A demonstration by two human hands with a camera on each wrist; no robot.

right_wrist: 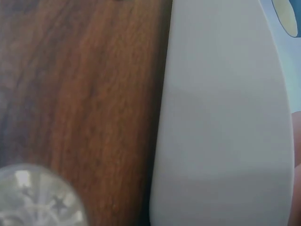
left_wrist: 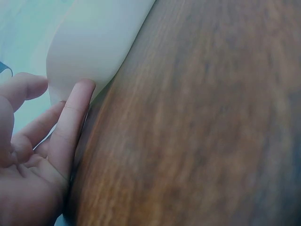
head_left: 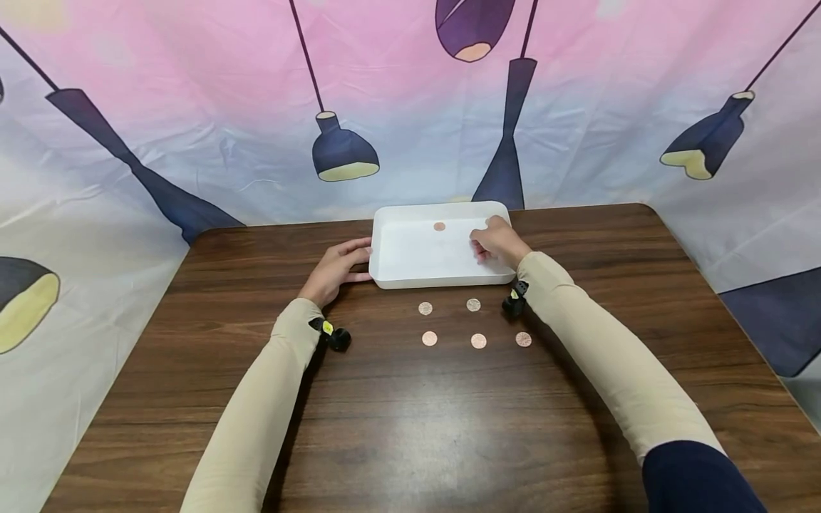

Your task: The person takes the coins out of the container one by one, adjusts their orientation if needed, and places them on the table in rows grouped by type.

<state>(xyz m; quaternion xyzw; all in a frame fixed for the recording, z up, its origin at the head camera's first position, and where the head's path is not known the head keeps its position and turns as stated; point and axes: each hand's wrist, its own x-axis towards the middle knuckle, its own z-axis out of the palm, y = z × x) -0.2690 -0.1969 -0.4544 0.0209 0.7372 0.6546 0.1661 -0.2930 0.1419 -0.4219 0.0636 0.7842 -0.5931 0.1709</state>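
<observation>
A white tray sits at the far middle of the dark wooden bench, its long side facing the person. One copper coin lies inside it, toward twelve o'clock on the tray floor.

The left hand rests on the bench at the tray's nine o'clock side, fingers straight and laid against the tray's outer wall, thumb along the near corner; its grip is released, closed round nothing. The left wrist view shows those fingers flat beside the pale wall.

The right hand reaches over the tray's near rim at about four o'clock, fingers curled down inside the tray. Whether they pinch anything is hidden from the head view, and the right wrist view shows only the tray wall and bench grain, so I cannot tell its grip.

Five more coins lie on the bench at the tray's six o'clock: two in a nearer-to-tray row, three in a row closer to the person. All lie apart from each other and from the tray.
</observation>
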